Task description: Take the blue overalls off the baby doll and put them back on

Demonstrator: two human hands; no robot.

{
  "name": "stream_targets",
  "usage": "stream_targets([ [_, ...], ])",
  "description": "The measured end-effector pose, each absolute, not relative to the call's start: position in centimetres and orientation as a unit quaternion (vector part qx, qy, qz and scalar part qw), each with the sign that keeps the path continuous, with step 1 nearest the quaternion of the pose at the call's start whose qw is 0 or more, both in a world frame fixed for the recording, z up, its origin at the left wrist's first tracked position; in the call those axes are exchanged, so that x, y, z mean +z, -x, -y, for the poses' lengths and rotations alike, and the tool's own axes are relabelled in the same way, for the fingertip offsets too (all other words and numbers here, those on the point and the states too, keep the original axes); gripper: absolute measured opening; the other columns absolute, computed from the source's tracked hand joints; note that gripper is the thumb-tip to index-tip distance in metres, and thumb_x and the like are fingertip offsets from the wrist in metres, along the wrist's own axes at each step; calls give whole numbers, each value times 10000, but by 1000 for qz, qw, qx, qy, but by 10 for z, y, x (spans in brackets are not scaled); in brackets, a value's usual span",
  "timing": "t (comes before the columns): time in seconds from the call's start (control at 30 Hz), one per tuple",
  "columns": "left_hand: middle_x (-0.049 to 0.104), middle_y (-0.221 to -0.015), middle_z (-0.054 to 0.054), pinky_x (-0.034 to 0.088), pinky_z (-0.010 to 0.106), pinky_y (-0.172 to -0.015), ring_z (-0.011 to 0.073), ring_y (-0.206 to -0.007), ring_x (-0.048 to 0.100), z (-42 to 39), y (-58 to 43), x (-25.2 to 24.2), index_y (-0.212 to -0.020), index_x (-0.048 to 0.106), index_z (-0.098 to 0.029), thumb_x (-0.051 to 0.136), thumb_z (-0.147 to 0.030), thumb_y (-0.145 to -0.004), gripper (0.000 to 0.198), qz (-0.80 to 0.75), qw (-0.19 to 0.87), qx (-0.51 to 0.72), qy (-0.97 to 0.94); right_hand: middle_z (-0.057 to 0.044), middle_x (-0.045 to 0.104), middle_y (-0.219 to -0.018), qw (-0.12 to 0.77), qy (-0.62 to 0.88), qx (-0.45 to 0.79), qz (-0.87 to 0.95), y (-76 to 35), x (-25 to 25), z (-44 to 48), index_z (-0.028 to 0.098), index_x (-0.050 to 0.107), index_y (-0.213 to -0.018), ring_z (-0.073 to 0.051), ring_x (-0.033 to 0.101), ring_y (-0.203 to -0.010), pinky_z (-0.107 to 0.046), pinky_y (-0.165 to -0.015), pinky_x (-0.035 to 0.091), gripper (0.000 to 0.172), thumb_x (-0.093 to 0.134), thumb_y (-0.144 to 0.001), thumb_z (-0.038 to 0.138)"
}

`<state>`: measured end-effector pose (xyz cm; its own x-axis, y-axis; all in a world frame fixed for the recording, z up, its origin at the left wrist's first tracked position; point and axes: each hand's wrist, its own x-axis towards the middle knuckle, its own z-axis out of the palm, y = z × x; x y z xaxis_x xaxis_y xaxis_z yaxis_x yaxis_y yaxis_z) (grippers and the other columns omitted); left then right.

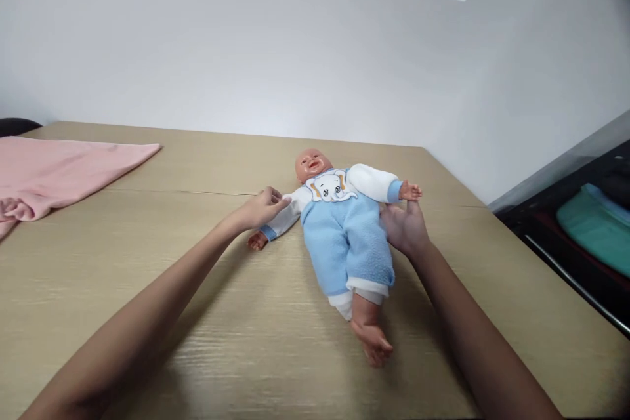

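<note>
A baby doll [339, 223] lies face up on the table, its head at the far end and its feet toward me. It wears pale blue fleece trousers and a white top with an elephant face on the chest. My left hand [263, 209] is closed at the white sleeve on the left of the picture, fingers bent against it. On the other side, my right hand [406, 226] holds the doll's flank near the hip, under its outstretched arm. The right thumb points up beside the doll's hand; the fingertips are hidden behind the body. One doll foot shows plainly.
A pink cloth [73, 164] is spread at the left of the wooden table [236, 354]. Behind the table stands a white wall [246, 59] with an opening above. At the right, a green cloth item [598, 226] rests on something dark beyond the table edge.
</note>
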<state>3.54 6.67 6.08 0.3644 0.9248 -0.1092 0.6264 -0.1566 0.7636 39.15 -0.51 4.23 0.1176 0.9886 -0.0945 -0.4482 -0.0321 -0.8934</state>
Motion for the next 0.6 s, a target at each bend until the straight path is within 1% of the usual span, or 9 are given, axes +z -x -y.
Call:
stream_targets([
  [0.07, 738, -1364, 210, 536, 469, -1061, 384, -1284, 687, -60, -37, 59, -1233, 584, -170, 594, -731, -924, 641, -534, 406, 197, -715, -129, 834, -1135, 603, 397, 628, 291, -397, 42, 4, 253, 728, -1194, -301, 727, -1244, -502, -1102, 566, 755, 322, -971, 849],
  [0.13, 695, -1450, 217, 515, 455, -1112, 372, -1355, 653, -54, -39, 57, -1312, 540, -169, 625, -699, -920, 664, -540, 423, 201, -699, -105, 833, -1109, 604, 377, 640, 289, -401, 41, 4, 268, 727, -1165, -295, 734, -1192, -500, -1082, 574, 685, 367, -969, 817],
  [0.23, 664, -1494, 232, 510, 432, -1120, 359, -1384, 639, -47, -45, 55, -1381, 488, -154, 623, -668, -943, 689, -545, 442, 208, -682, -49, 807, -886, 628, 377, 615, 291, -404, 38, 4, 299, 703, -932, -283, 760, -987, -481, -1003, 621, 365, 546, -935, 629],
  [0.27, 673, -1479, 232, 526, 416, -1093, 351, -1366, 654, -44, -47, 55, -1398, 473, -146, 612, -662, -957, 693, -546, 452, 209, -674, -29, 765, -772, 636, 381, 606, 288, -404, 37, 4, 302, 659, -831, -268, 751, -875, -463, -947, 640, 263, 591, -913, 542],
  [0.3, 684, -1459, 233, 550, 398, -1046, 345, -1334, 676, -42, -49, 55, -1410, 461, -138, 601, -663, -968, 701, -546, 464, 210, -665, -9, 702, -663, 642, 386, 598, 285, -404, 36, 3, 299, 598, -743, -246, 721, -754, -434, -874, 654, 218, 619, -889, 459],
  [0.37, 704, -1414, 243, 590, 381, -899, 351, -1244, 725, -37, -54, 56, -1419, 457, -126, 583, -697, -973, 735, -549, 492, 205, -643, 30, 549, -507, 641, 396, 594, 281, -402, 34, 4, 287, 468, -633, -185, 594, -538, -350, -698, 638, 272, 634, -844, 330],
  [0.47, 679, -1441, 257, 570, 368, -716, 384, -1199, 738, -28, -59, 60, -1410, 477, -136, 594, -774, -938, 802, -559, 520, 202, -613, 74, 389, -417, 636, 406, 594, 278, -395, 32, 7, 266, 358, -581, -109, 365, -377, -227, -462, 482, 331, 634, -757, 216],
  [0.53, 634, -1514, 237, 560, 350, -710, 383, -1276, 699, -20, -58, 61, -1404, 492, -157, 628, -774, -919, 797, -562, 529, 213, -599, 88, 363, -407, 636, 405, 594, 281, -388, 33, 12, 256, 358, -576, -85, 291, -352, -191, -386, 374, 317, 639, -702, 181],
  [0.6, 609, -1554, 217, 568, 342, -747, 372, -1345, 660, -11, -55, 63, -1401, 504, -171, 655, -757, -912, 778, -561, 541, 222, -586, 89, 397, -413, 636, 399, 594, 291, -379, 37, 21, 254, 388, -581, -80, 315, -353, -186, -381, 371, 293, 655, -680, 185],
])
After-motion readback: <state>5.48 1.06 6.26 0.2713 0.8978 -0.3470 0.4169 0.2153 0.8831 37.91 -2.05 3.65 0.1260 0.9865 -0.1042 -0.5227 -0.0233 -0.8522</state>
